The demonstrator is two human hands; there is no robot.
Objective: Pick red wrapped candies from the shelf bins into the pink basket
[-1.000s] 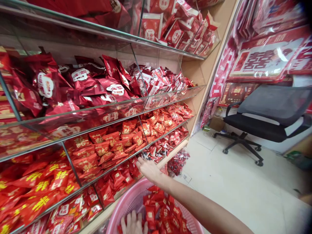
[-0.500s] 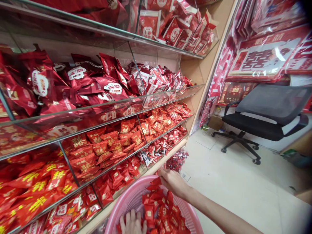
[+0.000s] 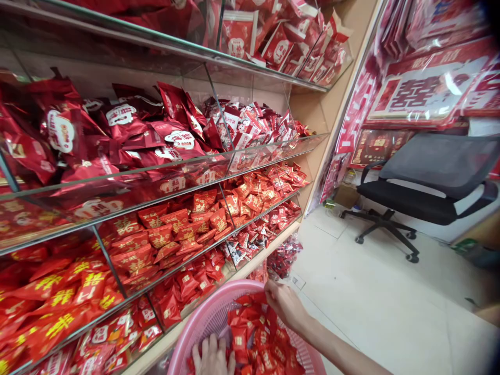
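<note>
packets in the basket: small red packets (image 3: 267, 341), heaped in the middle and right of the pink basket (image 3: 201, 325); squarish, with no shared long axis.
right hand: the person's right hand (image 3: 282, 301) is above the basket's right rim, fingers curled in; a red packet (image 3: 250, 299) lies at its fingertips, but whether it is gripped cannot be told.
left hand: the left hand (image 3: 213, 356) is inside the basket on the left, fingers loosely parted; what is under the palm is hidden.
heap between hands: below and left of the right hand, right of the left hand; both are close by.
lowest shelf compartment: more red packets (image 3: 186, 285), just beyond the basket; patterned packets (image 3: 244, 245) fill the next one to the right.
shelf above: gold-lettered packets (image 3: 177, 221), with yellow-lettered packets (image 3: 58, 297) left of the divider.
</note>
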